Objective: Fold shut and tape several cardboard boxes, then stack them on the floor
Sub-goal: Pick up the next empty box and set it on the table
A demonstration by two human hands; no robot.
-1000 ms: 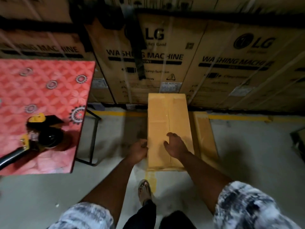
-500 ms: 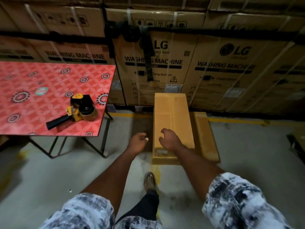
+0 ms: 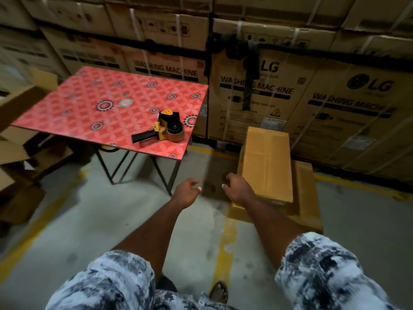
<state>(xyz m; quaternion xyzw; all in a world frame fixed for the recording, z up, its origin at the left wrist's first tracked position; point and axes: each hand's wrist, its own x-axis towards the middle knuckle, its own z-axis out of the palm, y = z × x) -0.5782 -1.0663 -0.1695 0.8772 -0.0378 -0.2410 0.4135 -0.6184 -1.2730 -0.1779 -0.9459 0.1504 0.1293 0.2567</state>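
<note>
Chiefly at risk: the top box (image 3: 267, 166) is being carried off-centre, along the left edge of the lower box (image 3: 306, 198); a knock from a passing arm is being judged enough to skew the stack.
Box looks: a long, plain tan carton is being shown shut, with a glossy strip running down its middle seam; no dents are being seen.
Box place: it is being borne by the lower box on the floor (image 3: 111, 220), its far end near the washing machine cartons (image 3: 257, 97).
Fingers: those of the left hand (image 3: 186, 192) and right hand (image 3: 238, 189) are being held loosely curled and apart, with nothing gripped; the right hand is hovering just beside the top box's near left corner.
Tape dispenser (image 3: 165, 129): it is being left on the counter (image 3: 89, 108), near its near right corner.
</note>
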